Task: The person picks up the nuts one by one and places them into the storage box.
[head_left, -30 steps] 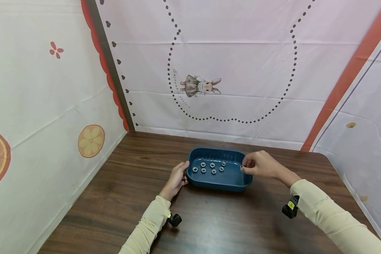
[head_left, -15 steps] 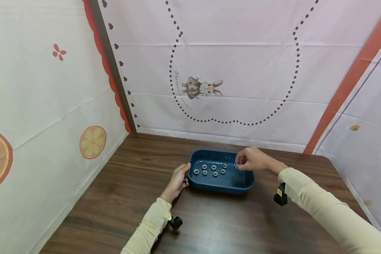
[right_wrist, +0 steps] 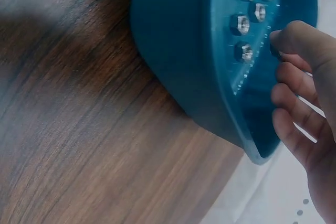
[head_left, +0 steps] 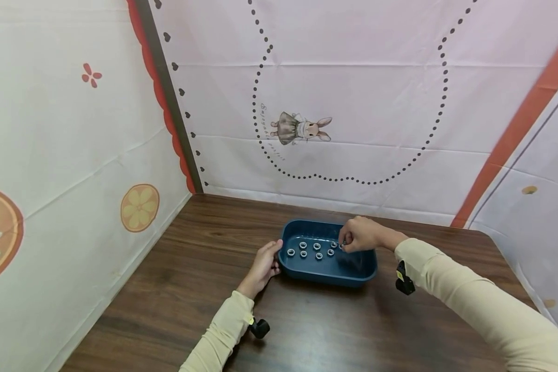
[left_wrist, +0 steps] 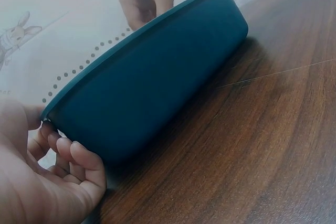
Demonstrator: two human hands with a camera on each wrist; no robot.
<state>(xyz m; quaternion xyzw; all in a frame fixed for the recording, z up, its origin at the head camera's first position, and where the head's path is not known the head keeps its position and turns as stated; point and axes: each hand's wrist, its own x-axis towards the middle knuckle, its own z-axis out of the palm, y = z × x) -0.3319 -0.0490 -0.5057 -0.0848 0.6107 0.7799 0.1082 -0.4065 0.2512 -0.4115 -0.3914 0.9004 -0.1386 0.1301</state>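
A dark blue rectangular tray stands on the table, with several silver hex nuts lying apart on its floor, mostly toward the left and middle. My left hand grips the tray's left end, thumb at the rim and fingers curled against the outer wall, as the left wrist view also shows. Inside the tray, toward the right, my right hand pinches a hex nut between thumb and index finger, low over the floor. Fingers mostly hide that nut in the right wrist view, where the other nuts show their hexagonal sides.
The brown wooden table runs back to a printed cloth wall. More cloth hangs along the left and right sides. Small black cameras are strapped at both wrists.
My right hand has moved left and lower into the tray with the pinched nut, coming close to the other nuts. The left hand keeps its grip on the tray's end.
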